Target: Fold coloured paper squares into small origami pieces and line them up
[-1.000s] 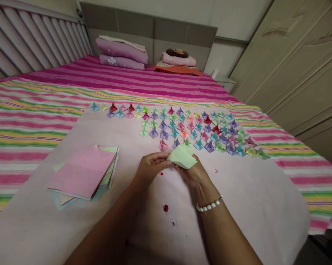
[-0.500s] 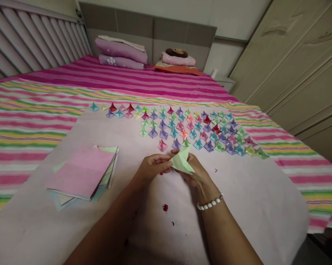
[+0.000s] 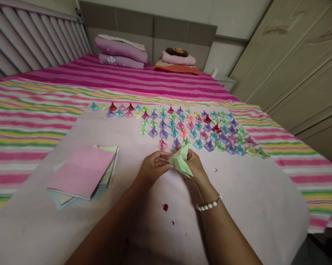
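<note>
A light green piece of folded origami paper [image 3: 181, 162] is held up in front of me, with points spreading to the top, left and lower right. My right hand [image 3: 197, 167], wearing a white beaded bracelet [image 3: 209, 206], grips it from behind and the right side. At its left point is my left hand [image 3: 154, 165], with curled fingers behind and the thumb by the lower edge, closed on that tip. Beyond my hands, rows of small folded paper pieces [image 3: 198, 144] in many colours stand on the pale board [image 3: 121, 228].
A stack of square paper sheets [image 3: 81, 171], pink on top, lies to the left. Small red scraps [image 3: 165, 207] dot the board near my wrists. Behind are a striped bedspread [image 3: 127, 81], folded bedding [image 3: 121, 55] and a headboard [image 3: 132, 25]. A wardrobe [image 3: 300, 66] stands at right.
The green paper has turned slightly in my hands, its lower right point now angled further down. My left fingers have shifted a little, and the thumb is lower against the paper.
</note>
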The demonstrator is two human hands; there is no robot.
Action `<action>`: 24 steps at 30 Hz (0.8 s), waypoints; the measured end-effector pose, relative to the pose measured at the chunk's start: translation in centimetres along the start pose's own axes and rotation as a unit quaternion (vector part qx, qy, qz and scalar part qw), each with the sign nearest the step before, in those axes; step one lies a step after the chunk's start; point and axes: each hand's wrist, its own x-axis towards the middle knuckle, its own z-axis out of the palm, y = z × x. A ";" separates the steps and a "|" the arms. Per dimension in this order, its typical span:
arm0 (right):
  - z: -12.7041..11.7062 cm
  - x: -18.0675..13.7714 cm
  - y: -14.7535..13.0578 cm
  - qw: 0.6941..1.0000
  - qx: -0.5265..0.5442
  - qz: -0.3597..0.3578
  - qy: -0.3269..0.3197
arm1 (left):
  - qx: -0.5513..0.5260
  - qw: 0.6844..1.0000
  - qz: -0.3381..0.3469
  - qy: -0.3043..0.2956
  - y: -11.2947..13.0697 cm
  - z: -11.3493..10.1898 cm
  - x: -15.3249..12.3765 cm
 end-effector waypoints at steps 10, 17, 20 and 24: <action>0.1 0.0 0.5 1.000 -0.019 0.005 0.001 | 0.207 0.942 0.249 -0.090 0.6 -0.7 -0.3; 0.1 -0.5 0.2 0.999 0.041 0.023 -0.023 | 0.256 0.925 0.277 -0.035 0.6 -0.9 -0.3; 0.0 -0.6 0.3 0.999 0.037 0.023 -0.033 | 0.259 0.925 0.275 -0.045 0.4 -0.7 -0.3; 0.1 -0.5 0.2 0.998 0.036 0.009 -0.052 | 0.191 0.963 0.191 -0.001 0.6 -0.4 -0.3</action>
